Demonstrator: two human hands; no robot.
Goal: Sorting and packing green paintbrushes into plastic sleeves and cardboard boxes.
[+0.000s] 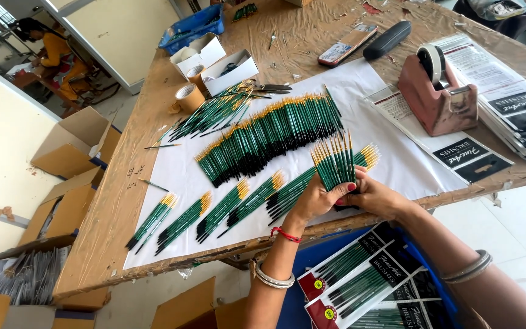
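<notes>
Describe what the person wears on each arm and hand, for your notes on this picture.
Both forearms are bare, with no sleeves in view. The left hand has red-painted nails; its wrist carries a red thread, and lower down the forearm a silver bangle. The right hand shows no ring that I can make out; its forearm wears a pair of silver-grey bangles.

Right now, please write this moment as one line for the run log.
left hand: holds fan of green brushes | right hand: supports fan from right | below: white sheet with brush rows | nearby: tape dispenser
</notes>
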